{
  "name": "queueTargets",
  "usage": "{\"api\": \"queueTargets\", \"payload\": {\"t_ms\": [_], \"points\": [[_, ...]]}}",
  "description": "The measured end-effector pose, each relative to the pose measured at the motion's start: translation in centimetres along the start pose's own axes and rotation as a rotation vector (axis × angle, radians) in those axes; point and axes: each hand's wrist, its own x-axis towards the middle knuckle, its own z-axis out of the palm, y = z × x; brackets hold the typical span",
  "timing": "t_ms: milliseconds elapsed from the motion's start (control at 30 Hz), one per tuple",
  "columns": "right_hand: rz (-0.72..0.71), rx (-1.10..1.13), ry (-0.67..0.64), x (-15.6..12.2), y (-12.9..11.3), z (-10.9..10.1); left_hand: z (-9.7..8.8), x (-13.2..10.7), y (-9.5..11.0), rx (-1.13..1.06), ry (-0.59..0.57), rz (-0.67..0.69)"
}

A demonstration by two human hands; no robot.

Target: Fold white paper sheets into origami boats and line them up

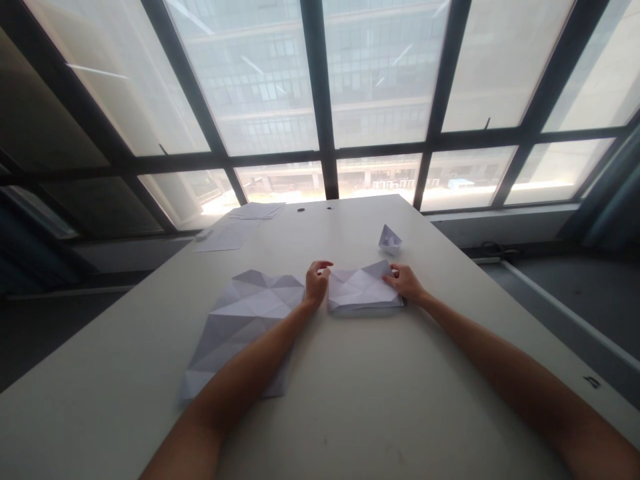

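Note:
My right hand [406,283] pinches the upper right corner of a creased, folded white sheet of paper [363,288], thumb in front and fingers behind. This sheet lies on the table in several layers, its top flap slightly raised. At its left edge is my left hand [317,283], fingers bent and a gap showing between thumb and forefinger. A larger, unfolded sheet of paper [250,303] with a grid of creases lies to the left, partly hidden under my left forearm. Beyond the right hand stands a small folded paper boat [390,240].
Several flat white sheets [257,211] lie at the far left of the white table [350,393]. A dark round spot [301,210] and a small dark object [330,208] are near the far edge. Large framed windows [377,73] rise behind the table.

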Motion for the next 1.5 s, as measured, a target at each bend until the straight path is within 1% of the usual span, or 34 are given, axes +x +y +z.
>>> {"api": "queueTargets", "payload": {"t_ms": [67, 100, 167, 233, 267, 300, 400, 467, 533, 600, 633, 733, 767, 833, 900, 1000, 1167, 1500], "points": [[-0.049, -0.039, -0.009, 0.0, 0.2, 0.1, -0.1, -0.2, 0.3, 0.017, -0.034, 0.106], [-0.062, -0.062, -0.013, 0.0, 0.2, 0.1, -0.1, -0.4, 0.5, 0.035, -0.073, 0.174], [-0.066, -0.120, -0.017, -0.1, 0.0, 0.2, 0.2, -0.9, 0.7, 0.112, -0.214, 0.305], [-0.066, -0.195, -0.013, -0.2, -0.2, 0.3, 0.6, -1.3, 0.6, 0.237, -0.405, 0.389], [-0.062, -0.248, -0.001, -0.3, -0.4, 0.4, 0.8, -1.6, 0.5, 0.307, -0.497, 0.411], [-0.053, -0.313, 0.020, -0.4, -0.6, 0.4, 0.9, -1.8, 0.4, 0.382, -0.561, 0.416], [-0.010, -0.520, 0.123, -0.8, -1.2, 0.5, 1.2, -2.1, 0.4, 0.562, -0.689, 0.390], [-0.051, -0.616, 0.189, -1.1, -1.7, 0.6, 1.1, -2.2, 0.6, 0.619, -0.752, 0.386], [-0.143, -0.668, 0.221, -1.4, -2.2, 0.8, 0.9, -2.2, 0.9, 0.641, -0.799, 0.400], [-0.236, -0.696, 0.189, -1.7, -2.8, 1.2, 0.7, -2.3, 1.2, 0.653, -0.827, 0.418], [-0.278, -0.702, 0.142, -1.9, -3.0, 1.5, 0.7, -2.3, 1.3, 0.656, -0.836, 0.427], [-0.392, -0.741, -0.082, -2.3, -3.5, 2.5, 0.7, -2.4, 1.6, 0.662, -0.848, 0.445], [-0.399, -0.751, -0.169, -2.3, -3.5, 2.8, 0.7, -2.4, 1.6, 0.664, -0.851, 0.446], [-0.363, -0.762, -0.308, -2.4, -3.4, 3.1, 0.7, -2.5, 1.6, 0.667, -0.854, 0.446], [-0.302, -0.767, -0.368, -2.4, -3.2, 3.0, 0.7, -2.5, 1.6, 0.669, -0.854, 0.446], [-0.254, -0.781, -0.363, -2.3, -3.1, 2.7, 0.7, -2.4, 1.6, 0.668, -0.851, 0.444], [-0.215, -0.793, -0.342, -2.1, -2.8, 2.6, 0.6, -2.4, 1.8, 0.656, -0.844, 0.427], [-0.144, -0.808, -0.298, -1.7, -2.4, 2.3, 0.4, -2.4, 2.1, 0.670, -0.867, 0.414]]}}
